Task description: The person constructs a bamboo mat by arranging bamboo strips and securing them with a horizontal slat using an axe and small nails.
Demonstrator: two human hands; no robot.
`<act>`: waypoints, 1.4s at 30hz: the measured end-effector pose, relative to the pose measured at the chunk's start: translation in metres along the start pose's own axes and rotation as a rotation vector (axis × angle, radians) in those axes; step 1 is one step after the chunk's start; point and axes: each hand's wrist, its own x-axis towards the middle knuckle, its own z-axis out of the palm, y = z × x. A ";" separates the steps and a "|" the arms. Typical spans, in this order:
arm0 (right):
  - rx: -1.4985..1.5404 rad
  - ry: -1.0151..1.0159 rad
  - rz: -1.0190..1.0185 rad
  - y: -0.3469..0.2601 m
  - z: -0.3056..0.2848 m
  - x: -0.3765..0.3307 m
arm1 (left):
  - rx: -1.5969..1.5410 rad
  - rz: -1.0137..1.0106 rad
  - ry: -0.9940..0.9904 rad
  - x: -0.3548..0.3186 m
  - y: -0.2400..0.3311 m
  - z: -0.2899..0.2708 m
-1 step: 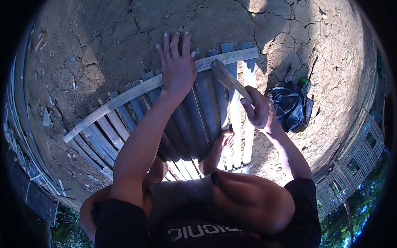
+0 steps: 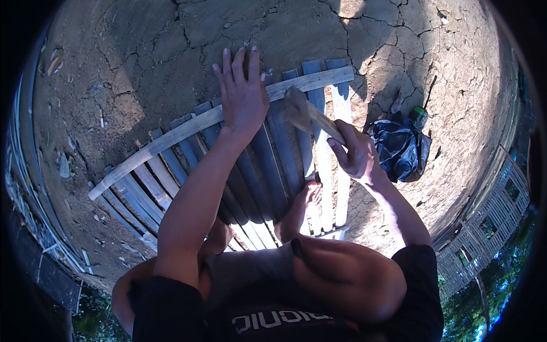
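A long pale wooden strip lies across the far ends of several dark bamboo-like slats on the ground. My left hand lies open over the strip, its fingers spread toward the dirt beyond. In my right hand, closed round the handle, is a short tool with a broad wedge-like head. The head is smeared by motion, so its exact kind is unclear. It is over the slats beside the strip, right of my left hand; whether it touches them I cannot tell.
My bare foot rests on the slats near my body. A crumpled black plastic bag lies to the right, with a green-capped container beside it. Long thin strips lie at far left. A woven bamboo fence stands at right.
The tool's head has shifted slightly left and down and turned, now blurred. My right hand has moved very slightly. My left hand stays on the strip.
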 end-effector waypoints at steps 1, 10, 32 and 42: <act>-0.033 -0.021 -0.047 0.000 0.001 0.002 | -0.002 -0.015 0.001 -0.001 0.001 -0.001; -0.185 -0.003 0.043 -0.009 0.012 0.006 | 0.016 -0.031 -0.004 0.000 0.000 0.005; 0.029 -0.024 0.057 -0.006 0.005 -0.001 | 0.058 0.042 -0.087 0.007 -0.012 -0.011; 0.263 0.171 -0.008 0.019 0.036 -0.019 | 0.082 0.018 -0.116 0.008 -0.006 -0.011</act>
